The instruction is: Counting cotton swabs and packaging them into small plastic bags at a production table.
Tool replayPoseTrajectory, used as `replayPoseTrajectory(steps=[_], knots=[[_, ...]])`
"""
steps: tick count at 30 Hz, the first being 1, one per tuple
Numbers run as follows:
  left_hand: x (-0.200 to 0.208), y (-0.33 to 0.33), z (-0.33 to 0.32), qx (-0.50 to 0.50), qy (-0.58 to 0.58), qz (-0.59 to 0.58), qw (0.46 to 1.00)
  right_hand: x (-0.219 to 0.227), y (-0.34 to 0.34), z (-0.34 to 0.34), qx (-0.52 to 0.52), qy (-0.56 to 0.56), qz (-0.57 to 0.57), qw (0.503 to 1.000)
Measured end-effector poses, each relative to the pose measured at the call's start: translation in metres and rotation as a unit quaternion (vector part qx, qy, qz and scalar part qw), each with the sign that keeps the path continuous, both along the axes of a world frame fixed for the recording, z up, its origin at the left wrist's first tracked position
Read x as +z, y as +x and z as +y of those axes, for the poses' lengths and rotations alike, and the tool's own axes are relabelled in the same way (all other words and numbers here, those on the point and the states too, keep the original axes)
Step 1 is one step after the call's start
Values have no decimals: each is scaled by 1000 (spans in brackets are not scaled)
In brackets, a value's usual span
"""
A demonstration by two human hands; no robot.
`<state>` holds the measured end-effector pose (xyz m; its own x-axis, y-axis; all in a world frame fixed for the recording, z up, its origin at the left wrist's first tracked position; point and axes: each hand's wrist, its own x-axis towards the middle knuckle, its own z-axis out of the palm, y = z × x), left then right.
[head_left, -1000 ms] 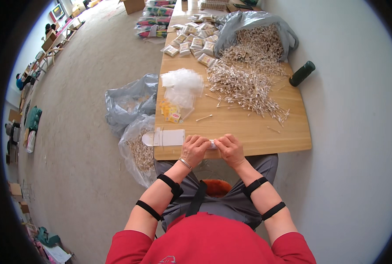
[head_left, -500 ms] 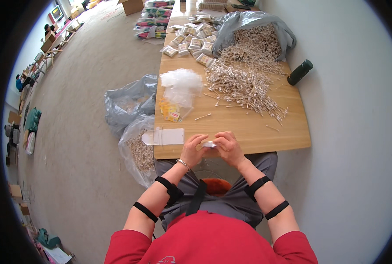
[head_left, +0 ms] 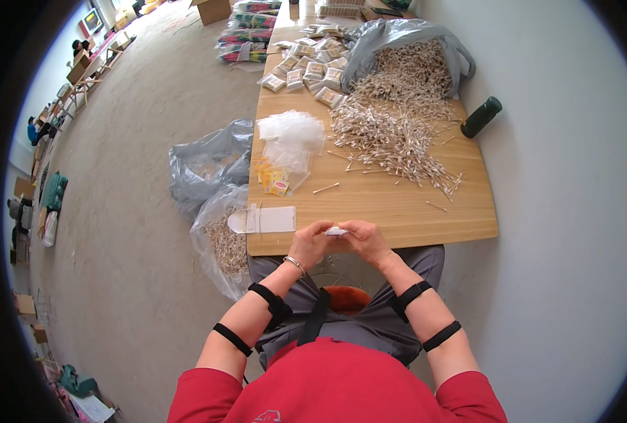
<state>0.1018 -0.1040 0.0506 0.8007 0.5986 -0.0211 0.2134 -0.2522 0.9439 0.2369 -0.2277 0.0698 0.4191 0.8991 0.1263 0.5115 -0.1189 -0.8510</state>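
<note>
Both hands meet at the near edge of the tabletop (head_left: 398, 211), just as they did a second ago. The left hand (head_left: 309, 244) and the right hand (head_left: 366, 241) pinch a small white packet (head_left: 336, 230) between them, fingers closed on its two ends. The packet sits at much the same spot as before, over the table edge; the hands have hardly shifted, only the fingers seem drawn a little closer around it.

Just left of the left fingers lies a flat white card holder (head_left: 264, 220), unmoved. Further beyond the fingers, a loose heap of cotton swabs (head_left: 391, 134) spreads across the wood, spilling from a grey plastic bag (head_left: 405, 42). A pile of clear small bags (head_left: 291, 137) lies beyond the left fingers, with yellow labels (head_left: 271, 176) beside it. A single swab (head_left: 325, 188) rests between the heap and the fingers. A dark bottle (head_left: 481, 117) stands off to the far right.
</note>
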Motion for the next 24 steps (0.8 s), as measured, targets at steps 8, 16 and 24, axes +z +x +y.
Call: replayPoseTrajectory(steps=[8,16,24], knots=[[4,2,7,-40,191,-125,973,0,0,-4,1,89,-144,986],[20,6,5,-25,488,-137,862,-2,0,-3,-23,105,-377,920],[2,-4,3,29,132,-112,984,15,0,1,-39,58,-116,991]])
